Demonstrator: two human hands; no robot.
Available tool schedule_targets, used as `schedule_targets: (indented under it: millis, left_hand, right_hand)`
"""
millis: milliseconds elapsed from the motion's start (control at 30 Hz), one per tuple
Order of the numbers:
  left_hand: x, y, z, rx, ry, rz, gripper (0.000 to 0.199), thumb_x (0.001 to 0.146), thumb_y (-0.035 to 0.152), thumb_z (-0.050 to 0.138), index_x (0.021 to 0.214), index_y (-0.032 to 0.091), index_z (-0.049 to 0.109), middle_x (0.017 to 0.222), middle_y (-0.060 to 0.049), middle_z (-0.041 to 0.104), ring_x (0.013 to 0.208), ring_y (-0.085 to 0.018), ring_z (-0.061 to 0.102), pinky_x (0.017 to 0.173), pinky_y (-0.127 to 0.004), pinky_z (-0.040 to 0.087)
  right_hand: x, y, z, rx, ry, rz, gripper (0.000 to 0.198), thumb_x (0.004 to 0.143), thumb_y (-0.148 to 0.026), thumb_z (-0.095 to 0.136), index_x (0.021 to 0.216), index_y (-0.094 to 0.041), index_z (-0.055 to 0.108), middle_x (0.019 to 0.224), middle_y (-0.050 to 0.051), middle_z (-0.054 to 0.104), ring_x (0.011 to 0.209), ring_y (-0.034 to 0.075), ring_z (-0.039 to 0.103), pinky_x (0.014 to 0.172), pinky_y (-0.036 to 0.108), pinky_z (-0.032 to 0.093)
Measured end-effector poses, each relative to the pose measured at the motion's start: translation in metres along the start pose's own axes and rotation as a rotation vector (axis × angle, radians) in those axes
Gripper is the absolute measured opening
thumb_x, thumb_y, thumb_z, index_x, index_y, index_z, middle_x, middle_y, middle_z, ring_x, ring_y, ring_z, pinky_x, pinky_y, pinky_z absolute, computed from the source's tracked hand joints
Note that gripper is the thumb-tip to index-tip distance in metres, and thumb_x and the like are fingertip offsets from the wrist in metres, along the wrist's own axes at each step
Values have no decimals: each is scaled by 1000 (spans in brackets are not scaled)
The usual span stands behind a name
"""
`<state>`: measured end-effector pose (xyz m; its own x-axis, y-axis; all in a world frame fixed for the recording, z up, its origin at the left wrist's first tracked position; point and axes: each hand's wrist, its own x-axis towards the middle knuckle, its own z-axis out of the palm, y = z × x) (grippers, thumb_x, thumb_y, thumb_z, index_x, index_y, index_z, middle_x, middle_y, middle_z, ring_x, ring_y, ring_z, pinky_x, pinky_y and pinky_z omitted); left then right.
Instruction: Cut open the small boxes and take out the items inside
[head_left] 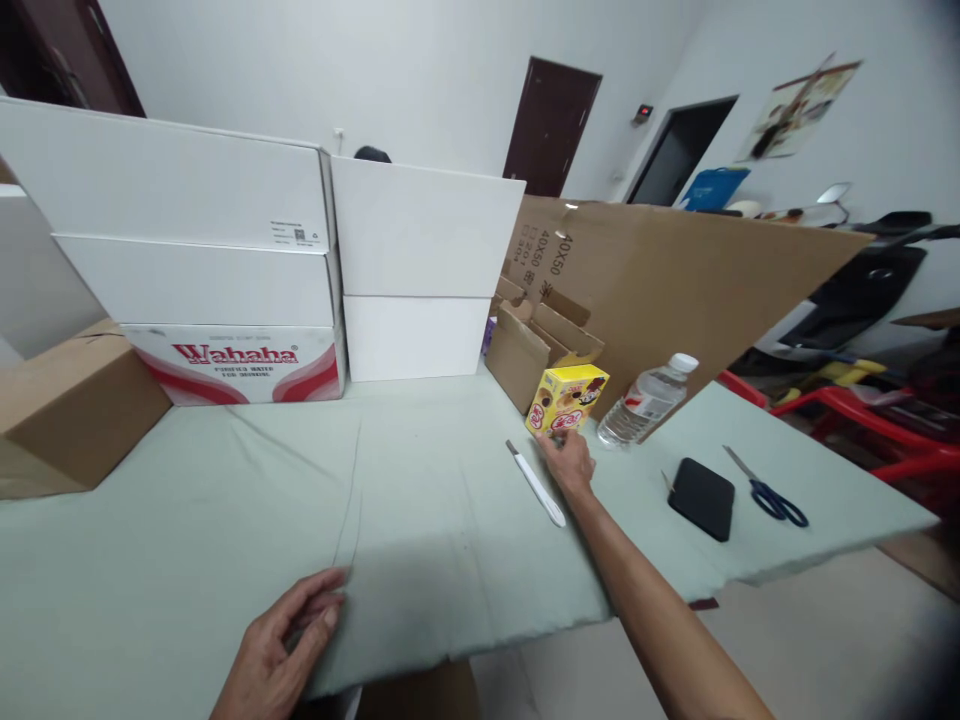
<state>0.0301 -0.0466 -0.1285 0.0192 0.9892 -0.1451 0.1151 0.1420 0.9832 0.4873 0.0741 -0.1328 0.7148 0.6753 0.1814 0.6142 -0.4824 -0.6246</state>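
My right hand point(570, 462) reaches forward, its fingers closed at the lower front edge of a yellow snack box point(571, 396) with red and white lettering. The box stands upright on the cloth, in front of an open brown carton point(517, 350). Just left of my right wrist lies a white-handled knife point(538, 488) with a short metal tip. A clear water bottle point(649, 402) with a white cap is tilted, to the right of the yellow box. Near the table's front edge rests my left hand point(285, 640), loosely curled, thumb and fingers apart, with nothing visible in it.
White boxes point(420, 235) and a Wahaha carton point(240, 365) are stacked at the back. At the left sits a brown box point(82, 405). A cardboard sheet point(660, 290) stands behind the bottle. Right of my arm lie a black flat case point(702, 498) and dark-handled scissors point(777, 502).
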Motion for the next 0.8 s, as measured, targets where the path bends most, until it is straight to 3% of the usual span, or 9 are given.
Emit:
schedule_targets:
  millis: [167, 233, 300, 333, 467, 567, 667, 800]
  left_hand:
    - [7, -25, -34, 77, -26, -3, 54, 79, 68, 72, 111, 25, 81, 109, -10, 82, 107, -32, 77, 95, -38, 62]
    - [12, -35, -50, 127, -85, 8, 53, 80, 65, 73, 114, 25, 80, 111, -10, 82, 109, -32, 77, 94, -39, 63]
    - [18, -40, -66, 177, -49, 59, 52, 80, 62, 75, 116, 25, 79, 116, -10, 81, 112, -33, 76, 97, -41, 62]
    - [22, -39, -75, 205, 26, 102, 53, 80, 62, 74, 116, 24, 78, 121, -11, 79, 114, -33, 74, 99, -43, 61]
    - [44, -16, -125, 363, 524, 291, 67, 78, 64, 70, 128, 20, 69, 146, -18, 60, 123, -37, 67, 110, -55, 52]
    - [72, 10, -181, 466, 830, 359, 94, 73, 62, 75, 151, 16, 49, 164, -24, 34, 150, -40, 41, 120, -55, 39]
    - [106, 34, -237, 549, 942, 282, 123, 65, 60, 82, 161, 8, 26, 172, -29, 7, 162, -43, 6, 129, -57, 16]
    - [154, 55, -283, 580, 903, 181, 141, 58, 61, 86, 164, 7, 12, 172, -32, 0, 161, -46, -2, 128, -60, 9]
  right_hand:
    - [11, -16, 8, -97, -12, 21, 43, 91, -50, 55, 115, -18, 68, 129, 22, 66, 124, 38, 55, 107, 56, 34]
    - [13, -18, 9, -108, -17, 30, 41, 90, -49, 54, 114, -19, 70, 130, 22, 67, 125, 39, 55, 107, 56, 34]
    - [10, -19, 6, -101, -40, 18, 40, 87, -48, 54, 110, -19, 72, 131, 21, 68, 126, 39, 55, 107, 57, 35]
    - [6, -20, 4, -90, -60, 3, 40, 85, -47, 54, 107, -19, 72, 131, 20, 68, 127, 40, 56, 108, 57, 35]
    - [-10, -20, -6, -3, -172, -80, 32, 76, -45, 48, 88, -24, 69, 130, 21, 70, 132, 38, 57, 113, 51, 38]
    - [-9, -10, -9, 70, -223, -112, 25, 72, -49, 48, 78, -31, 64, 128, 22, 70, 134, 39, 57, 114, 49, 39]
    - [-3, 2, -7, 137, -211, -63, 22, 65, -54, 56, 73, -35, 65, 117, 17, 74, 134, 42, 58, 113, 51, 41]
    - [0, 7, -6, 145, -195, -56, 22, 59, -55, 62, 71, -37, 65, 115, 17, 75, 133, 44, 58, 111, 54, 43]
